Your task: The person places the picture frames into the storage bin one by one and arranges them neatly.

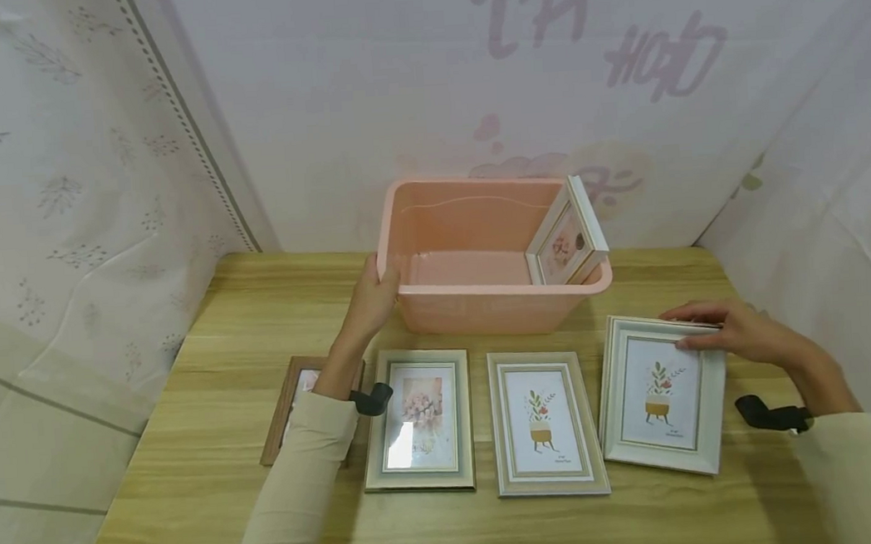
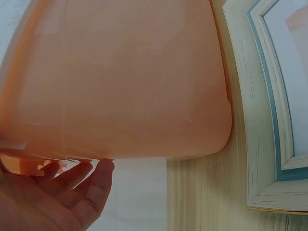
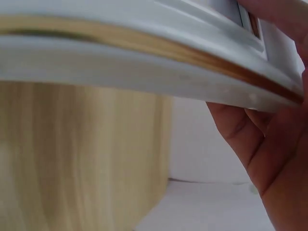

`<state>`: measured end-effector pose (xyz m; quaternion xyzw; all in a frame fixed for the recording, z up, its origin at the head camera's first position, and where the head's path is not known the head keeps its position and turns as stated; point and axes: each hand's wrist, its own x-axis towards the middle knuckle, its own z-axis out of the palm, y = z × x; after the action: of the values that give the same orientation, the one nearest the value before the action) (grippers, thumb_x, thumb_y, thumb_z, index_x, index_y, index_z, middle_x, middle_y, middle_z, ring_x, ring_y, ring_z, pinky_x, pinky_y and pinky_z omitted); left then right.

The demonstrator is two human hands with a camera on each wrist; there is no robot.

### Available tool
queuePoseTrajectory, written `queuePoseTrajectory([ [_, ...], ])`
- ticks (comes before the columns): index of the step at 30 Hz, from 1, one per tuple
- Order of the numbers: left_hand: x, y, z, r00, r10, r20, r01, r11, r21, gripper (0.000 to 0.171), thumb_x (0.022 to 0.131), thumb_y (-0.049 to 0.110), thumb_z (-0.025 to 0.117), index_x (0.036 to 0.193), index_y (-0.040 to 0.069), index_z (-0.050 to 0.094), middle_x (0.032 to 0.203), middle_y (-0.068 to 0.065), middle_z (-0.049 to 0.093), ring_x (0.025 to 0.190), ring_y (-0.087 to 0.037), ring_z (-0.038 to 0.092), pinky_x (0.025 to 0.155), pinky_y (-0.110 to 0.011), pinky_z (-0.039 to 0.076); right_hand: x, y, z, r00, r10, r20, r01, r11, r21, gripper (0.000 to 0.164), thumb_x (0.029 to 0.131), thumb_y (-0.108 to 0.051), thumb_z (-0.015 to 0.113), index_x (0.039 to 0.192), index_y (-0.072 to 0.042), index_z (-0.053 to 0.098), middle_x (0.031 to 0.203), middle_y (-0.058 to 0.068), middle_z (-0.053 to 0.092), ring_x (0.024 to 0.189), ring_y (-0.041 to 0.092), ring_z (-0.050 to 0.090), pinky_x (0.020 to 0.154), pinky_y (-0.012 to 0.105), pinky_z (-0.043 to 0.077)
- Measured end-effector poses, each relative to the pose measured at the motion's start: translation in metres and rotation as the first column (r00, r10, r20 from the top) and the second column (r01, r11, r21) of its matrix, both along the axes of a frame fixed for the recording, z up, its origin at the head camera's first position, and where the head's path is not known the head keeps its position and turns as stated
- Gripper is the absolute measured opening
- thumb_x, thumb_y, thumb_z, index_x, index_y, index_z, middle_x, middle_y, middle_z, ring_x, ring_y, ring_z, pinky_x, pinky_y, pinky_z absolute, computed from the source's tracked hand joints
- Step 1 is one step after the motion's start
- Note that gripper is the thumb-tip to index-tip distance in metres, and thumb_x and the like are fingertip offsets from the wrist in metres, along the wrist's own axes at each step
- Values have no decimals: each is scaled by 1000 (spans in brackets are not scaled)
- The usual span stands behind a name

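Note:
My left hand [image 1: 374, 296] grips the left rim of a pink plastic bin [image 1: 483, 311]; in the left wrist view its fingers [image 2: 98, 185] curl at the bin's edge. A white picture frame [image 1: 566, 235] leans inside the bin's right end, its top above the rim. My right hand [image 1: 746, 332] pinches the upper right corner of another white picture frame [image 1: 663, 395], thumb over the front and fingers behind. This frame shows a potted plant print and looks slightly tilted at the table's right. The right wrist view shows its edge [image 3: 144, 72] close up.
On the wooden table [image 1: 214, 452] lie a brown picture frame [image 1: 283, 410], partly hidden by my left arm, a green-grey frame [image 1: 418, 419] and a beige frame [image 1: 545, 423] in a row. A pale printed cloth [image 1: 320, 104] hangs behind the bin.

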<state>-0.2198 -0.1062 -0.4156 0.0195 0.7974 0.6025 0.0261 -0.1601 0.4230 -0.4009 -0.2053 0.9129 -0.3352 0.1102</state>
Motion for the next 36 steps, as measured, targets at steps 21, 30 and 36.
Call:
queuePoseTrajectory([
  [21, -3, 2, 0, 1000, 15, 7, -15, 1000, 1, 45, 109, 23, 39, 146, -3, 41, 99, -13, 50, 83, -23, 49, 71, -34, 42, 12, -22, 57, 987, 160, 30, -158, 986, -47, 47, 101, 3, 61, 147, -2, 53, 120, -19, 66, 79, 14, 72, 60, 34, 59],
  [30, -2, 0, -1, 1000, 10, 15, -10, 1000, 0, 47, 109, 25, 38, 147, -1, 41, 98, -11, 51, 81, -21, 48, 69, -33, 42, 18, -37, 77, 977, 115, -180, -94, 988, 123, 49, 96, 7, 66, 143, -5, 59, 106, 9, 76, 73, 3, 68, 60, 26, 54],
  [36, -3, 0, -3, 1000, 7, 9, -7, 1000, 16, 43, 109, 22, 39, 144, -2, 42, 98, -11, 51, 81, -21, 48, 69, -32, 42, 20, -48, 93, 953, 142, -267, -96, 980, 176, 52, 93, 9, 70, 142, -7, 61, 114, 16, 74, 78, -1, 66, 62, 25, 54],
])
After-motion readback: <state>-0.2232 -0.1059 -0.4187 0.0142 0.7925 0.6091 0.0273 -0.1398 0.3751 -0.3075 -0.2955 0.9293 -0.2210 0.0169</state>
